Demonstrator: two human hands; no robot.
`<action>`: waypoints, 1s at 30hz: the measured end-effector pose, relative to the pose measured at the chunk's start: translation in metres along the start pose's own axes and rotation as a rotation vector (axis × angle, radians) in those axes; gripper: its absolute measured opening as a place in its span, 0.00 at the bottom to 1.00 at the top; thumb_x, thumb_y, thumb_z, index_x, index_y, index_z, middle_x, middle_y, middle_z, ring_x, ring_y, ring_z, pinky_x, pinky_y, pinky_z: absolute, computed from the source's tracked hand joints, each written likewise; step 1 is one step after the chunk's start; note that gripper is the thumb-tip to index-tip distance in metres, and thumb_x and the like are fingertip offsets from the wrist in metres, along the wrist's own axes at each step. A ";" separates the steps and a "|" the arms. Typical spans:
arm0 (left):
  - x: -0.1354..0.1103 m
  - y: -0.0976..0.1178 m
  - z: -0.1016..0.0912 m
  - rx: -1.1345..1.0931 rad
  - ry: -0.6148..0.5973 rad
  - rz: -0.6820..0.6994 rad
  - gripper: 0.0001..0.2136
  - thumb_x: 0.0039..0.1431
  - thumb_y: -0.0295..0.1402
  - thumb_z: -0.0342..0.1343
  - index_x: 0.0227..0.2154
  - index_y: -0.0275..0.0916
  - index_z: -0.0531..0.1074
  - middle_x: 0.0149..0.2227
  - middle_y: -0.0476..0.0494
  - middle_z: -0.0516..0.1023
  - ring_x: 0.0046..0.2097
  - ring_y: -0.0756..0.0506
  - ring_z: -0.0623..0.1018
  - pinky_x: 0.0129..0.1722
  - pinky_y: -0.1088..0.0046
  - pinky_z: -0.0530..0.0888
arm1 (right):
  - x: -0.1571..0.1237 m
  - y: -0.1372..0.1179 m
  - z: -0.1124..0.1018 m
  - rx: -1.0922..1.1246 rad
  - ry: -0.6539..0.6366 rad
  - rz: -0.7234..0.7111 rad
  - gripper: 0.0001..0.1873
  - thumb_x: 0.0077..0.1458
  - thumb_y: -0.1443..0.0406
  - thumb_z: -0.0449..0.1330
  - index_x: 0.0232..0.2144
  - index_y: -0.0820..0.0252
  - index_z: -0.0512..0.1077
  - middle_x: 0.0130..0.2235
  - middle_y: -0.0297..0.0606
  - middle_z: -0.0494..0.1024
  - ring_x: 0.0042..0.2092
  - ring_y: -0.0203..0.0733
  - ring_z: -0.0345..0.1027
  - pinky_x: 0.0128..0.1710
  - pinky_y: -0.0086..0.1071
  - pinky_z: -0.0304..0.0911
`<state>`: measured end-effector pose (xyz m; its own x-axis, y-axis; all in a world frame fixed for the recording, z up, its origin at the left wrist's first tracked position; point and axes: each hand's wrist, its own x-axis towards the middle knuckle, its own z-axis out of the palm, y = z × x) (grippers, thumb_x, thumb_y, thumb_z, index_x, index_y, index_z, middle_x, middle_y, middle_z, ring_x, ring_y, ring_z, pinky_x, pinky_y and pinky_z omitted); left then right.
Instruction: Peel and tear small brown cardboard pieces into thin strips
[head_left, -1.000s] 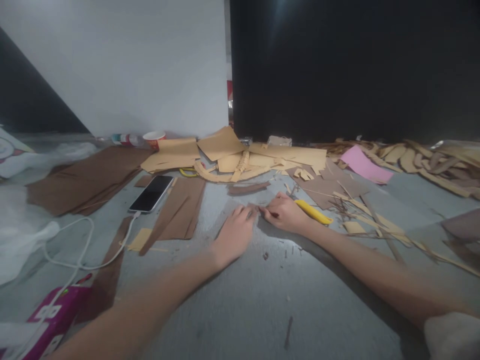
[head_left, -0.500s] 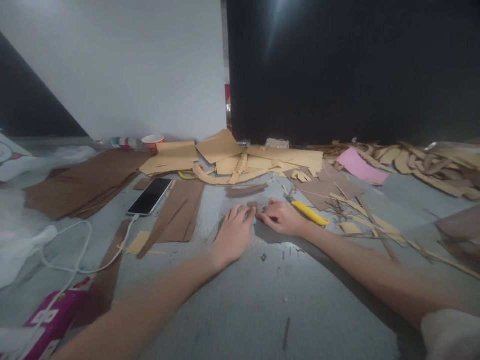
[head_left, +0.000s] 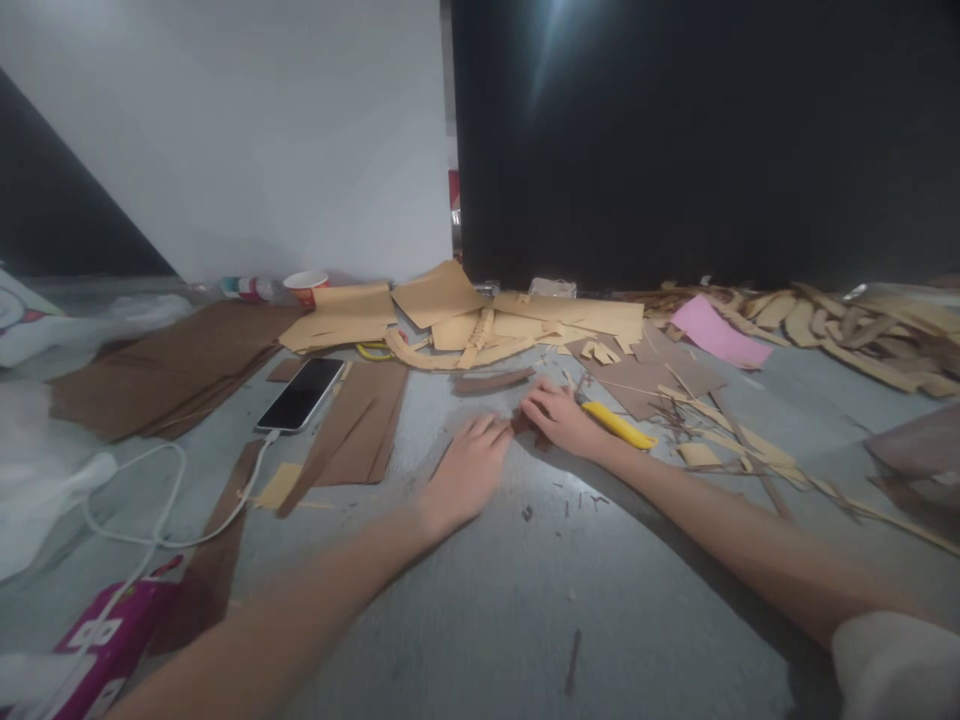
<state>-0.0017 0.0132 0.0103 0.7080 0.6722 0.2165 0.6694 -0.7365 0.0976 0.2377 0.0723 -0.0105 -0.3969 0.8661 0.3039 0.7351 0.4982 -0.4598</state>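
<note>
Close together on the grey tabletop, my two hands meet over a small piece of brown card [head_left: 520, 424]. The fingertips of my left hand [head_left: 466, 465] press on its left edge. My right hand [head_left: 559, 415] has its fingers bent over the other side, covering most of the piece. Just right of my right hand lies a yellow-handled cutter [head_left: 619, 426], its front end partly hidden by the hand. A curved brown strip [head_left: 493, 382] lies beyond my fingers.
A phone [head_left: 301, 394] on a white cable lies left beside brown sheets [head_left: 375, 420]. Tan card pieces [head_left: 345, 312], a paper cup [head_left: 306, 287] and a pink sheet [head_left: 721, 332] stretch along the back. Thin offcuts [head_left: 739, 435] litter the right. A purple box [head_left: 112, 640] sits front left.
My right hand has shifted slightly up and its fingers now reach over the brown piece instead of pinching beside it. My left hand stays nearly in place, its fingers lower and flatter.
</note>
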 end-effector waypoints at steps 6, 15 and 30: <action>0.000 0.002 0.006 0.067 -0.008 0.024 0.22 0.72 0.19 0.42 0.62 0.27 0.74 0.65 0.29 0.77 0.73 0.35 0.69 0.72 0.54 0.68 | 0.000 0.000 0.006 -0.089 -0.019 0.050 0.23 0.78 0.59 0.49 0.31 0.58 0.73 0.51 0.47 0.76 0.60 0.54 0.68 0.61 0.52 0.54; 0.002 0.003 0.006 0.103 -0.011 0.043 0.24 0.74 0.20 0.41 0.65 0.25 0.72 0.67 0.28 0.75 0.74 0.35 0.68 0.73 0.55 0.66 | -0.002 -0.001 -0.001 0.062 -0.033 -0.020 0.11 0.67 0.60 0.66 0.32 0.57 0.76 0.38 0.38 0.81 0.46 0.48 0.74 0.54 0.45 0.54; 0.004 -0.001 0.004 0.074 -0.008 0.084 0.20 0.72 0.19 0.44 0.58 0.28 0.76 0.64 0.29 0.78 0.68 0.36 0.73 0.70 0.56 0.70 | -0.012 0.002 0.001 -0.017 0.051 -0.189 0.09 0.70 0.63 0.65 0.35 0.57 0.78 0.32 0.32 0.81 0.32 0.38 0.68 0.48 0.42 0.51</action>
<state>0.0017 0.0166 0.0073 0.7636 0.6094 0.2132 0.6225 -0.7826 0.0076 0.2430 0.0626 -0.0160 -0.5009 0.7537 0.4254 0.6592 0.6508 -0.3767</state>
